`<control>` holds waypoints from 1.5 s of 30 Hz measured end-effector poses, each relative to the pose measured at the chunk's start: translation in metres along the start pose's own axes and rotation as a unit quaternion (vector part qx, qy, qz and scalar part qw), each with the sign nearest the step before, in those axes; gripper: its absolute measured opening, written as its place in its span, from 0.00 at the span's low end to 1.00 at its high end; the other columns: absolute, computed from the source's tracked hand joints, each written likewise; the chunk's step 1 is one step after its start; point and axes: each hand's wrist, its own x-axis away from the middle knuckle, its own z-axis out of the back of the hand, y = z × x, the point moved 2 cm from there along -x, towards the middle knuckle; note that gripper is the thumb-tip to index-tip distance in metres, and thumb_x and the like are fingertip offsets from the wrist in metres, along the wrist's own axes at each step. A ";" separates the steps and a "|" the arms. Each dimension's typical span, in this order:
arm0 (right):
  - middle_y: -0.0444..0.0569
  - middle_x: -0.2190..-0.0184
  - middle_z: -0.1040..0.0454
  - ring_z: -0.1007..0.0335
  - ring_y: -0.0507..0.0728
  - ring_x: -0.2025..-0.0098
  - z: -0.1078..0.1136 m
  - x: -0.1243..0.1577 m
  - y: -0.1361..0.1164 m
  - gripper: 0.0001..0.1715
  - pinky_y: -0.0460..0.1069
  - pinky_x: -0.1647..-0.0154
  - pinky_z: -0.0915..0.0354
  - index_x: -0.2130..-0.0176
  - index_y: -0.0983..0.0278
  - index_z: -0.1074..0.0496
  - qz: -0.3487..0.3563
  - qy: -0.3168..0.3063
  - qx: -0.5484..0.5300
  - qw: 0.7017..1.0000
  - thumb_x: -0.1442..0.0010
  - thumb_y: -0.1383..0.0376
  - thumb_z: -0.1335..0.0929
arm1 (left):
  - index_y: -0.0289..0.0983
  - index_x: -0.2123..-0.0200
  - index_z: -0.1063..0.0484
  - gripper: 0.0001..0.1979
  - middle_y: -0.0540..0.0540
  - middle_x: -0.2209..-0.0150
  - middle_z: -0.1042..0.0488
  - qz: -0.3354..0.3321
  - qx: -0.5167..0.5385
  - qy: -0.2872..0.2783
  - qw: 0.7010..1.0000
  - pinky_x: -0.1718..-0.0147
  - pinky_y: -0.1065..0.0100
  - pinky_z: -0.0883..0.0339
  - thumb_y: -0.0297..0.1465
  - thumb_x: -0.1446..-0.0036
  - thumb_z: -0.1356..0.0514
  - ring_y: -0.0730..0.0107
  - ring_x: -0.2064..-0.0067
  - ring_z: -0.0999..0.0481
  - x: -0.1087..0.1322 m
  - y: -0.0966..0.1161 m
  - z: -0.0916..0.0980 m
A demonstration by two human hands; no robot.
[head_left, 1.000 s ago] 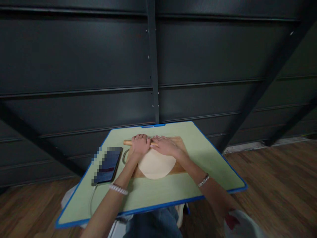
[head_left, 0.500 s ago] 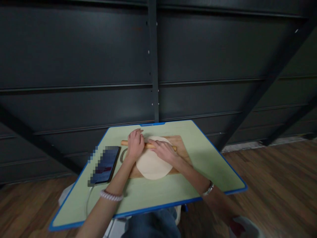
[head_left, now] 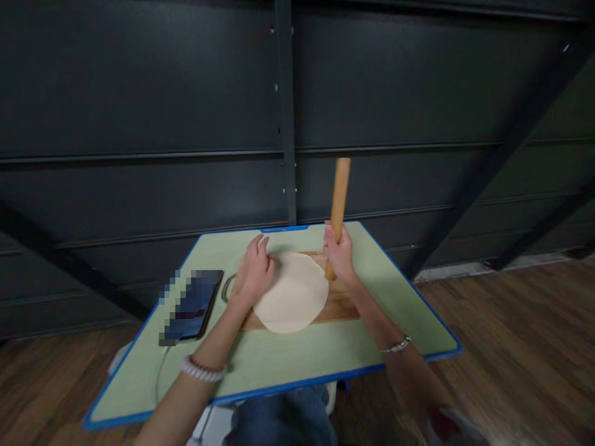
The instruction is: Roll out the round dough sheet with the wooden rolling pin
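A flat round sheet of pale dough lies on a wooden board on a green table with a blue rim. My right hand is closed round the lower part of a wooden rolling pin, which stands almost upright above the board's far right corner. My left hand rests on the left edge of the dough, fingers stretched out and slightly spread.
A dark phone with a cable lies on the table left of the board. A grey ring-shaped handle shows at the board's left end. A dark metal wall stands behind the table. Wooden floor lies on both sides.
The rolling pin lay across the dough under both hands; now my right hand has lifted it upright to the right, and my left hand has let go and rests on the dough.
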 end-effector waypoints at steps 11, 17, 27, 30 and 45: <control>0.32 0.91 0.49 0.56 0.44 0.91 -0.010 0.013 -0.008 0.27 0.42 0.92 0.54 0.81 0.60 0.45 -0.045 -0.040 -0.258 0.964 0.51 0.49 0.29 | 0.27 0.40 0.47 0.25 0.35 0.37 0.46 -0.029 -0.019 -0.178 0.983 0.38 0.59 0.52 0.36 0.36 0.58 0.62 0.35 0.50 0.010 -0.014 -0.025; 0.32 0.91 0.49 0.56 0.44 0.90 -0.015 0.015 -0.004 0.26 0.42 0.91 0.54 0.80 0.60 0.44 -0.042 -0.068 -0.243 0.967 0.53 0.49 0.28 | 0.32 0.38 0.46 0.27 0.40 0.37 0.45 -0.009 -0.054 -0.295 0.954 0.39 0.55 0.54 0.39 0.35 0.60 0.62 0.36 0.48 0.011 -0.009 -0.022; 0.31 0.91 0.50 0.56 0.44 0.90 -0.013 0.016 -0.001 0.24 0.43 0.90 0.55 0.80 0.60 0.44 -0.041 -0.081 -0.254 0.963 0.51 0.53 0.28 | 0.33 0.37 0.49 0.29 0.44 0.35 0.50 0.009 -0.070 -0.338 0.938 0.38 0.55 0.59 0.41 0.36 0.62 0.62 0.35 0.52 0.009 -0.003 -0.016; 0.32 0.90 0.49 0.56 0.44 0.90 -0.013 0.016 0.001 0.24 0.43 0.90 0.54 0.80 0.60 0.45 -0.034 -0.085 -0.243 0.966 0.50 0.54 0.29 | 0.33 0.36 0.50 0.29 0.44 0.35 0.50 0.009 -0.073 -0.340 0.938 0.38 0.55 0.58 0.40 0.36 0.62 0.62 0.34 0.53 0.009 -0.003 -0.017; 0.31 0.90 0.50 0.58 0.43 0.90 -0.005 0.017 -0.015 0.27 0.42 0.91 0.56 0.79 0.60 0.48 -0.047 -0.059 -0.330 0.941 0.51 0.55 0.28 | 0.35 0.37 0.49 0.28 0.44 0.35 0.50 -0.001 -0.079 -0.336 0.938 0.38 0.56 0.58 0.40 0.36 0.62 0.64 0.34 0.52 0.008 -0.001 -0.015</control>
